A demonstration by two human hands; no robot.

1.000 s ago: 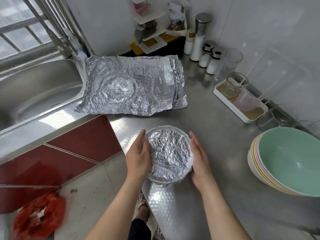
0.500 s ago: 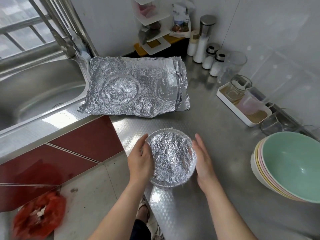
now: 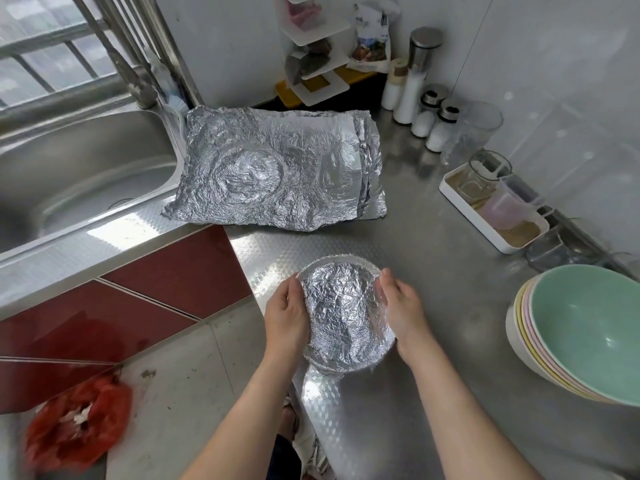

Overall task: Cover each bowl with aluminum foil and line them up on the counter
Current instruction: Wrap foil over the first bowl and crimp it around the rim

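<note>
Steel counter (image 3: 450, 292) meets a sink (image 3: 86, 174); left hand (image 3: 285, 318) and right hand (image 3: 403, 308) grip a foil-covered bowl (image 3: 343, 317).

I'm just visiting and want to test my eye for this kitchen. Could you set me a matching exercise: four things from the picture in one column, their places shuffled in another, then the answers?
1. small round foil-covered bowl
2. stack of crumpled aluminium foil sheets
3. stack of pastel bowls, mint-green one on top
4. red plastic bag

A. on the floor
B. between the left hand and right hand
C. far right of the counter
D. beside the steel sink

Pairs: 1-B, 2-D, 3-C, 4-A.
</note>
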